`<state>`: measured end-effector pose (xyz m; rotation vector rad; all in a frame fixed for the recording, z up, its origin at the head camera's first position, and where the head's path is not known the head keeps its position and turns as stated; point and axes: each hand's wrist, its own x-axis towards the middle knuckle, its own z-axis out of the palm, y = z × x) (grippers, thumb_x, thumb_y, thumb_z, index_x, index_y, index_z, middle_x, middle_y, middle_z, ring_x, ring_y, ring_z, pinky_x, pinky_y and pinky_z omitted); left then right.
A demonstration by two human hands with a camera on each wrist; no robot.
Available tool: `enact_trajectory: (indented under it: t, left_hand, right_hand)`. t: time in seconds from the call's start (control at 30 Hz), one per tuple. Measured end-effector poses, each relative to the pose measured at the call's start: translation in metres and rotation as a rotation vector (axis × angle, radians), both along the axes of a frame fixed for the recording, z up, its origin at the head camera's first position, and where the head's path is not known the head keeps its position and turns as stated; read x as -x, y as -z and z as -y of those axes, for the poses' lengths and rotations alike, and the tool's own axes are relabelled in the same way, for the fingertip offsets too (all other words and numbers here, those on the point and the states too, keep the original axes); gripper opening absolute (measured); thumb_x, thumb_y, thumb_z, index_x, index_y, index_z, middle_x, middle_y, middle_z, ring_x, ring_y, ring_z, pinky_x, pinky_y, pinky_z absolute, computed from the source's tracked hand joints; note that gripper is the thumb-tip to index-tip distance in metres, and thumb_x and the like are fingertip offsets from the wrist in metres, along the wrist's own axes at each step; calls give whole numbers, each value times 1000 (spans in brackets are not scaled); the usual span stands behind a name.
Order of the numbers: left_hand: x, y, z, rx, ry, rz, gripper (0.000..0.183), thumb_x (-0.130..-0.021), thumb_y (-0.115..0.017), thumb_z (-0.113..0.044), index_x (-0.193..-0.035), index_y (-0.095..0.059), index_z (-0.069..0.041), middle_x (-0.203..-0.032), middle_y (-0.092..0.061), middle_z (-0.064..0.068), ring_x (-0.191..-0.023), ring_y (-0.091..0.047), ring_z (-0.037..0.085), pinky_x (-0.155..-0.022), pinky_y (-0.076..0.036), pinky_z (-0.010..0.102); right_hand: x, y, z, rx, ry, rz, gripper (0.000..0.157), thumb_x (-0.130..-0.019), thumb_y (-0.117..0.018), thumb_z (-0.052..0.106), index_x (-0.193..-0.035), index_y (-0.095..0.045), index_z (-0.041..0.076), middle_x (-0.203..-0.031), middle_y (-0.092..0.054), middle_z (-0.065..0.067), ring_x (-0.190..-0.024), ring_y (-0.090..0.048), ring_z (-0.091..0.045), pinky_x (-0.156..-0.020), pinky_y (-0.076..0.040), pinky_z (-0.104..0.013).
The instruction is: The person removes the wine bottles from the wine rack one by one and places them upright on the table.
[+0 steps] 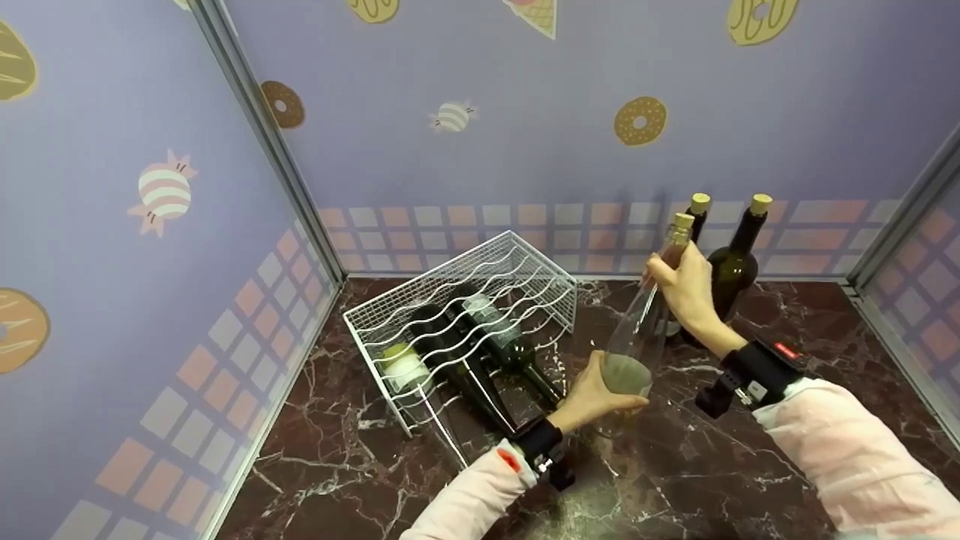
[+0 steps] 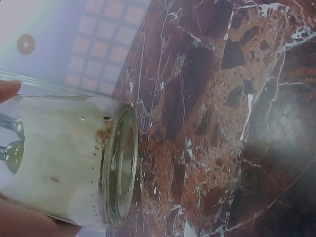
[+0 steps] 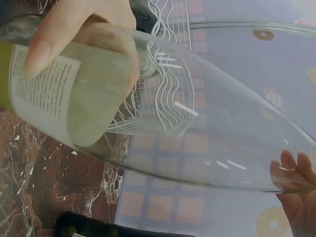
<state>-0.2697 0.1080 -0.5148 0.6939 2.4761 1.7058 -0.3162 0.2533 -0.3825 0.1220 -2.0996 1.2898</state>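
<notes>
Clear glass bottle: The clear, tapering glass bottle point(image 1: 637, 322) is just right of the white wire rack point(image 1: 427, 282), held between both hands.
Long axis: It slants in the head view — the neck up, away from the rack and to the right; the base down, toward the rack's near right side. I cannot tell whether the base touches the table.
Pale cork: The pale cork point(image 1: 684, 220) sits in the mouth, making the topmost end.
Left hand: The left hand point(image 1: 592, 394), nearer the rack, grips the lower body — thumb and fingers spread wide around the glass.
Right hand: The right hand point(image 1: 686, 285), farther right of the rack, has its fingers curled around the neck below the cork.
Racked bottles: Inside the rack lie a clear bottle with a yellow-and-white label point(image 1: 405, 367), a black glass bottle point(image 1: 472, 390) and a dark green glass bottle point(image 1: 517, 352), necks pointing out of its near side.
Standing bottles: Well right of the rack, two dark corked bottles point(image 1: 733, 274) stand upright behind the right hand.
Brown marbled table: The brown marbled table point(image 1: 315, 465) carries the rack.
</notes>
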Motion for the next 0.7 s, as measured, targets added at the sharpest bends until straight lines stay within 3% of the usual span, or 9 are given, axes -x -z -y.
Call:
enact_trajectory:
  t: [0.17, 0.27, 0.37, 0.4, 0.43, 0.53, 0.6, 0.63, 0.7]
  left_hand:
    - [-12, -16, 1, 11, 3, 2, 69, -39, -66, -37, -93, -29, -13, -72, -42, -4, -58, -42, 2, -49, -35, 17]
    - [-12, -17, 0, 16, 19, 31, 73, -39, -66, -38, -97, -28, -14, -75, -42, -4, -61, -43, 4, -51, -35, 17]
    - [0, -5, -3, 69, 13, 16, 81, -36, -63, -45, -101, -26, -16, -82, -41, -3, -70, -43, 7, -58, -35, 20]
    - [16, 18, -10, 90, 6, -16, 83, -37, -61, -47, -104, -23, -15, -86, -41, -1, -74, -42, 9, -61, -34, 22]
    - [26, 30, -13, 110, 2, -48, 87, -37, -60, -49, -106, -21, -15, -90, -39, 0, -77, -41, 12, -63, -34, 25]
    - [49, 57, -17, 141, -30, -90, 91, -38, -57, -52, -110, -15, -16, -99, -34, 2, -87, -35, 15, -69, -30, 30]
    - [57, 63, -14, 144, -57, -89, 89, -40, -55, -53, -111, -13, -19, -100, -32, 0, -89, -34, 15, -70, -29, 32]
    - [49, 47, -7, 149, -67, -66, 88, -39, -55, -54, -110, -14, -22, -99, -32, -3, -88, -34, 14, -69, -30, 31]
    - [50, 44, -1, 129, -69, -81, 86, -40, -53, -56, -109, -14, -23, -98, -32, -5, -87, -34, 12, -70, -29, 29]
  right_hand:
    - [-4, -2, -1, -31, 39, -7, 10, -66, -50, 15, -69, -43, 8, -49, -49, -2, -41, -46, -12, -35, -30, -22]
    - [-9, -8, 1, -72, 77, 7, 10, -68, -48, 15, -69, -43, 7, -50, -50, -3, -42, -47, -14, -36, -32, -21]
    - [-10, -11, -1, -77, 70, 0, 10, -68, -48, 15, -70, -43, 6, -51, -50, -3, -42, -47, -14, -35, -32, -20]
    - [-10, -11, -2, -85, 83, -2, 10, -67, -48, 16, -69, -43, 7, -51, -49, -2, -42, -46, -13, -35, -32, -20]
    - [-11, -11, -3, -88, 87, -7, 10, -67, -49, 15, -69, -42, 8, -51, -49, -2, -41, -46, -13, -35, -33, -20]
    - [-11, -10, -8, -54, 55, -28, 10, -67, -50, 12, -69, -42, 6, -50, -49, -4, -41, -47, -14, -33, -35, -23]
    - [-11, -9, -13, -26, 27, -43, 10, -66, -50, 9, -70, -42, 4, -51, -49, -6, -41, -47, -17, -34, -37, -25]
    - [-11, -9, -16, -7, 4, -49, 10, -66, -50, 7, -72, -42, 3, -51, -49, -7, -41, -48, -19, -34, -37, -26]
    - [-11, -7, -23, 4, -1, -52, 11, -66, -49, 4, -72, -41, 1, -52, -49, -8, -42, -48, -20, -35, -38, -27]
